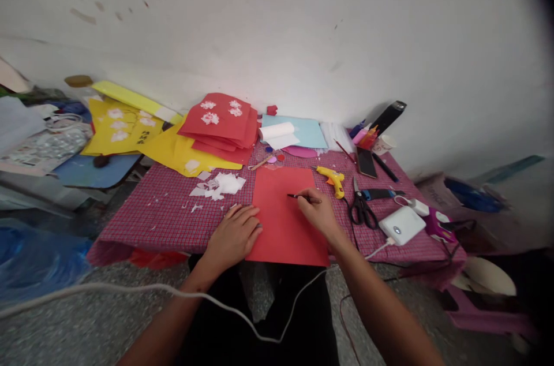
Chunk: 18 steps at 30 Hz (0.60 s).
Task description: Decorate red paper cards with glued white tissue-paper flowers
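Observation:
A sheet of red paper (pixel 279 221) lies in front of me on the checked tablecloth, its near edge over the table's edge. My left hand (pixel 236 234) rests flat at the paper's left edge, fingers stretched out and holding nothing. In my right hand (pixel 318 213) is a thin dark-tipped brush (pixel 295 196), gripped like a pen and pointing left over the middle of the sheet. I cannot tell whether its tip touches the paper. No marks show on the red surface. Torn white paper scraps (pixel 223 185) lie beyond my left hand.
A yellow glue gun (pixel 332 179), black scissors (pixel 362 210) and a white power bank (pixel 402 225) lie to the right. Red sheets with white flowers (pixel 220 120) and yellow sheets (pixel 182 149) are stacked at back left. A white cable (pixel 234 315) crosses my lap.

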### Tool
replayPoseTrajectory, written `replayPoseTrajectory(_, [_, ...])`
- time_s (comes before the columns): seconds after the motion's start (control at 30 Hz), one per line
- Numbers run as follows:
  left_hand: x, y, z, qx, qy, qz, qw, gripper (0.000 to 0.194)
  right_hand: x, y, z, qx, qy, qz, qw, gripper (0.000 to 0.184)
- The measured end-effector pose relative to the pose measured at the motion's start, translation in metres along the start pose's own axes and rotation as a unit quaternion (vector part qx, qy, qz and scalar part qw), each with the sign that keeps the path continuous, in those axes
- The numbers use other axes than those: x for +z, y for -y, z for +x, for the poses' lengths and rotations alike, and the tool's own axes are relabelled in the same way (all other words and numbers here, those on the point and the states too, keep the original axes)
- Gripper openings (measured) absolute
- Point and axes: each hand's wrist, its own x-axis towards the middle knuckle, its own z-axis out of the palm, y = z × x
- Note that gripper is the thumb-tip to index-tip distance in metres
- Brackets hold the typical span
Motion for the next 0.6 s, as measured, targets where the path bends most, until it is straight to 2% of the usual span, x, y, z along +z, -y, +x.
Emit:
replayPoseTrajectory(0.27, [-0.002,-0.002,0.001,-0.001,0.011,0.002,1.0,0.02,-0.013,0.01,-0.03,0.038,0.02,0.011,0.999,0.014])
replayPoseTrajectory(0.6, [-0.004,-0.003,0.001,0.0,0.008,0.007,1.0,0.017,-0.02,0.013,-0.062,0.039,0.048,0.0,0.998,0.015])
